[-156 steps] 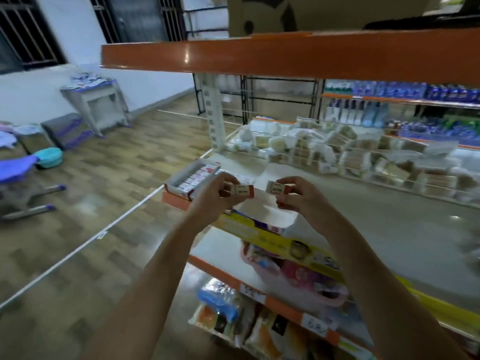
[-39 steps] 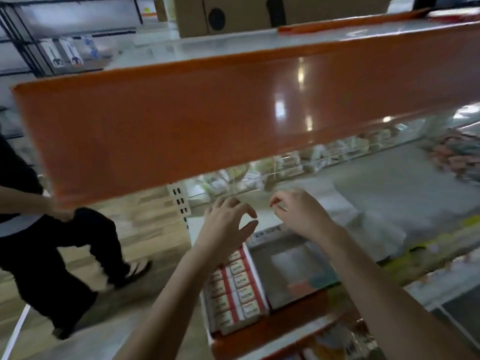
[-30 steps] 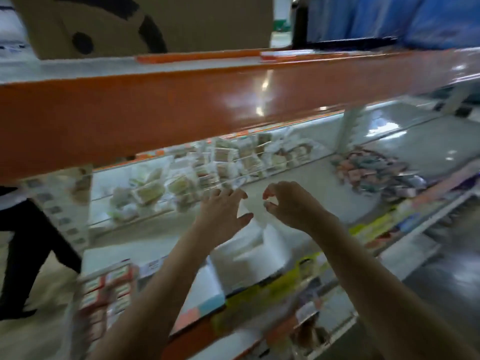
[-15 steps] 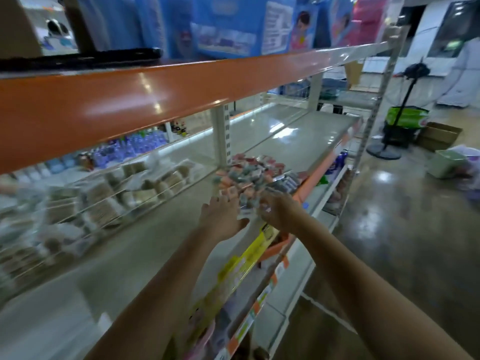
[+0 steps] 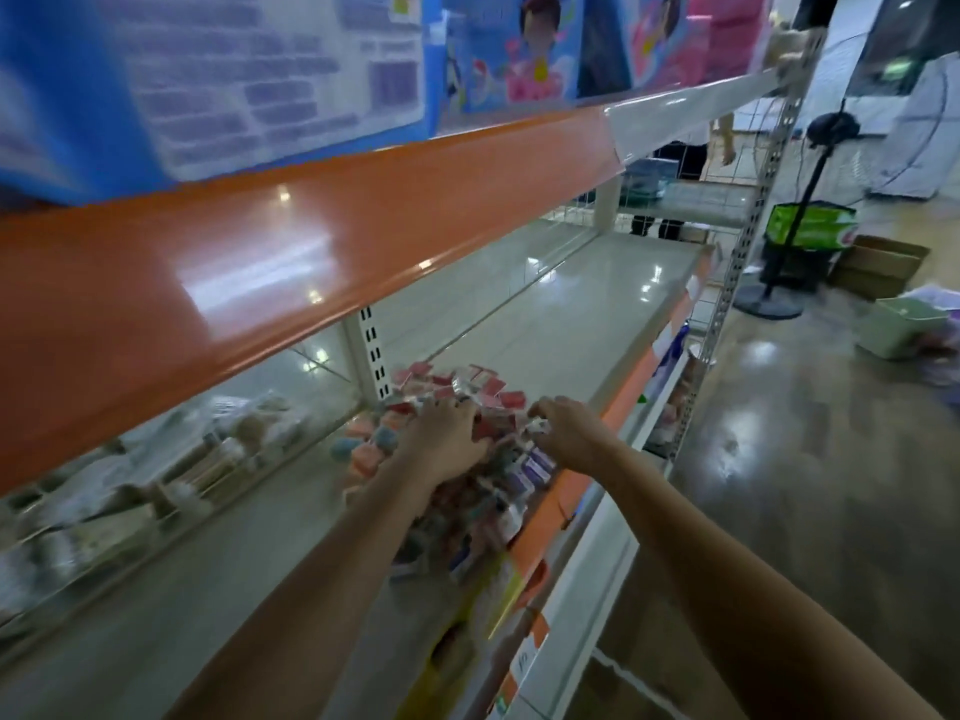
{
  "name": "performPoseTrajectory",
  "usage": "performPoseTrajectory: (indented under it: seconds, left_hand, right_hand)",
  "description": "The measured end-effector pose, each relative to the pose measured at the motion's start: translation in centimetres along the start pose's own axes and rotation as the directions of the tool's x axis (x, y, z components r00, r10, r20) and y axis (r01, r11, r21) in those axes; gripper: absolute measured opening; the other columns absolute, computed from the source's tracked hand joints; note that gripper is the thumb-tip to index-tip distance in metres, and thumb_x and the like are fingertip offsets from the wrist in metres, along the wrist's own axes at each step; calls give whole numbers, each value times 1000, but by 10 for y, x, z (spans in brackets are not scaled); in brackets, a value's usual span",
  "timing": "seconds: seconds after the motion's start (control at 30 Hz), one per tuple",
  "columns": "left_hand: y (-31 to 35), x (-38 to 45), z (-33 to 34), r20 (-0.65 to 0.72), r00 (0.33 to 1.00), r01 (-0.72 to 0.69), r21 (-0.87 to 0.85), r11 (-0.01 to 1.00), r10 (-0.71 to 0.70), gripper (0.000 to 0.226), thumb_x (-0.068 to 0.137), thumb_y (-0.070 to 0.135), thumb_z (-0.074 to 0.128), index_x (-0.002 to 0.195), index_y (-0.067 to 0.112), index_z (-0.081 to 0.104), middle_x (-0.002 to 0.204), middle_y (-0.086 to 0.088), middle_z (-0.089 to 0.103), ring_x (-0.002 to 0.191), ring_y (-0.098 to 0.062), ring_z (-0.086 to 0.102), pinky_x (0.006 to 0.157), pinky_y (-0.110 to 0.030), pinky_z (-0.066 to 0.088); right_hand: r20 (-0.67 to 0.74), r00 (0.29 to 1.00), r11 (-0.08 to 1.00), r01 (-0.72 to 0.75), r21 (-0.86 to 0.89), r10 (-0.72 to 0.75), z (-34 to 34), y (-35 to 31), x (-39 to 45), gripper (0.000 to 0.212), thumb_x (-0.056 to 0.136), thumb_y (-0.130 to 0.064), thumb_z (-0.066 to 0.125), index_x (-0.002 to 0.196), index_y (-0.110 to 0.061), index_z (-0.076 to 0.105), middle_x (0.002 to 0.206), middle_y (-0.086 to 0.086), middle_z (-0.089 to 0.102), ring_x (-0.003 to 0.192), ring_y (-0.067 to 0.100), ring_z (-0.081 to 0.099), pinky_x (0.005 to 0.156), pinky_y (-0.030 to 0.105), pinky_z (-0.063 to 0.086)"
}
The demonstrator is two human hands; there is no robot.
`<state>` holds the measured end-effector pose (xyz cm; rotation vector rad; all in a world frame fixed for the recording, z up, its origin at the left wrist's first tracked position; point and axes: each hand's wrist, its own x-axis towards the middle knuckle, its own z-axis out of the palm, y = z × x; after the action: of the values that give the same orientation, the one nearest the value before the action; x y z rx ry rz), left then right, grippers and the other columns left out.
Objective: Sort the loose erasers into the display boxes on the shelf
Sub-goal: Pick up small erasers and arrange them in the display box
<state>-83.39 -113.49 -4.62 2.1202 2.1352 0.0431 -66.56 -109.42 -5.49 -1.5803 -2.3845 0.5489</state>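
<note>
A heap of loose erasers (image 5: 470, 387), pink, red, blue and purple in clear wrappers, lies on the grey shelf (image 5: 545, 324) near its front edge. My left hand (image 5: 447, 433) rests palm down on top of the heap, fingers spread into it. My right hand (image 5: 563, 431) is at the heap's right side, fingers curled around wrapped erasers (image 5: 535, 426). The display boxes are out of view. Motion blur softens the pile.
An orange shelf edge (image 5: 311, 241) hangs just above my arms. Packaged goods (image 5: 171, 459) sit behind a wire divider at the left. A standing fan (image 5: 800, 200), cardboard box (image 5: 878, 265) and green bin (image 5: 901, 327) are on the floor to the right. A person (image 5: 675, 163) stands beyond the shelf end.
My view swung right along the shelf, away from the display boxes to the eraser heap. Both hands, held empty in the air before, have come down onto the heap.
</note>
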Motion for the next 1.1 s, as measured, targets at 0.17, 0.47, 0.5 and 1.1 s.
performPoseTrajectory:
  seconds: [0.17,0.47,0.5,1.1]
  left_hand:
    - [-1,55,1,-125,976,175,-31,984,-177,48,93,32,47,138,18,39,142,-10,41,130,-29,38,106,-43,33]
    - [6,91,11,-108,890,399,-287,871,-443,28,91,13,55,117,19,61,111,-6,62,93,-17,58,76,-26,48]
    - [9,89,13,-126,877,409,-312,858,-464,26,89,11,58,114,17,62,104,-5,63,85,-14,57,67,-21,43]
    - [58,-46,22,-317,392,340,-822,457,-863,28,81,20,72,105,30,62,97,9,64,86,-2,61,67,-20,51]
  right_hand:
    - [55,992,993,114,-26,-112,-6,25,66,40,86,-15,54,125,-10,53,125,14,53,115,29,52,93,37,44]
    - [270,873,897,438,-64,-407,14,46,146,32,84,-25,59,112,-10,57,105,14,63,98,31,59,82,37,49]
    - [280,859,886,461,-55,-430,14,46,149,32,84,-25,59,112,-10,57,105,13,64,98,30,60,82,36,50]
    - [203,582,563,545,621,-787,-10,7,89,34,79,-12,69,103,-27,50,95,-17,53,87,2,58,71,15,49]
